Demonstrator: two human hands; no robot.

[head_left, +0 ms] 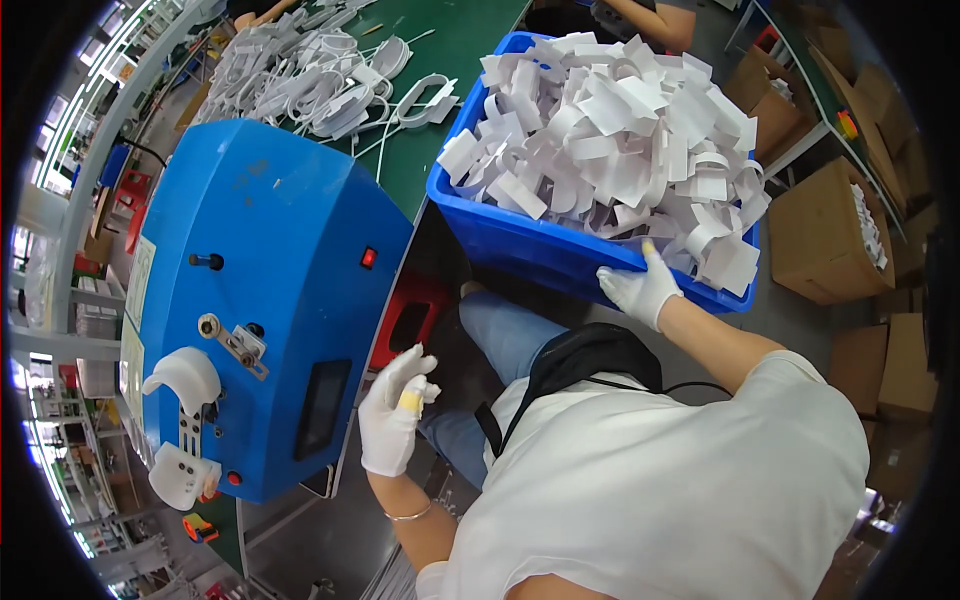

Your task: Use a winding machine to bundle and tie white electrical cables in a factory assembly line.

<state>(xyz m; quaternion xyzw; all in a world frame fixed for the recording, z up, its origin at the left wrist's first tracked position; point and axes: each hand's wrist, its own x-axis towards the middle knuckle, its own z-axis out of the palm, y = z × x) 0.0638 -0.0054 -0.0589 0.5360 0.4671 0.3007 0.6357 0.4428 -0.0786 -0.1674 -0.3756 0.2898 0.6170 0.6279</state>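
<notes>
My right hand (643, 290), in a white glove, grips the near rim of a blue plastic bin (530, 235). Its thumb lies over the edge and its fingers are against the outer wall. Curved white strips (625, 120), perhaps paper or plastic, heap above the bin's rim. Beside the lower right side of a blue machine (270, 250), my gloved left hand (395, 410) is raised with loosely bent fingers apart and nothing visible in them. Yellow tape wraps one of its fingers. The machine carries a white curved holder (185, 378), a red switch (369, 258) and a dark screen (322, 410).
Bundled white cables (320, 80) cover part of the green table (455, 30) behind the machine. A red stool (410, 310) stands under the table edge. Cardboard boxes (830, 240) line the right side. Parts of other people show at the far edge.
</notes>
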